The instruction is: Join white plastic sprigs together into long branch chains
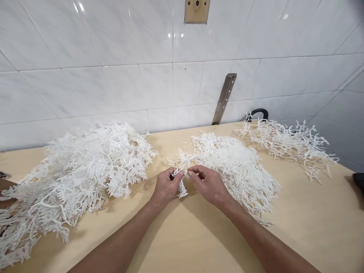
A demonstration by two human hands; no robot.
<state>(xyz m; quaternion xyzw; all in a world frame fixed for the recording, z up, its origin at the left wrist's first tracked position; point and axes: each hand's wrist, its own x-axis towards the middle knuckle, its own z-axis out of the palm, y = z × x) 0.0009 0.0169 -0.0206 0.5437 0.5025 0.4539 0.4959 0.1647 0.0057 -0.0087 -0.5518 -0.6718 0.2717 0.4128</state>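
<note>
Between my hands is a white branching plastic sprig [182, 189], with thin frond-like tips hanging down and others sticking up behind my fingers. My left hand [167, 184] pinches the sprig between thumb and forefinger. Close beside it, my right hand [209, 184] is closed in a pinch at the sprig's right side; the bit between its fingertips is too small to tell apart. Just right of my right hand lies a pile of small white plastic pieces [239, 167]. On the left spreads a larger heap of white branching sprigs [96, 167].
Bare white branched stems [284, 138] lie at the back right of the wooden table [182, 235]. A metal strip [224, 99] leans on the tiled wall [159, 87]. Behind the stems shows a black curved handle [260, 112]. A dark object [358, 181] sits at the right edge.
</note>
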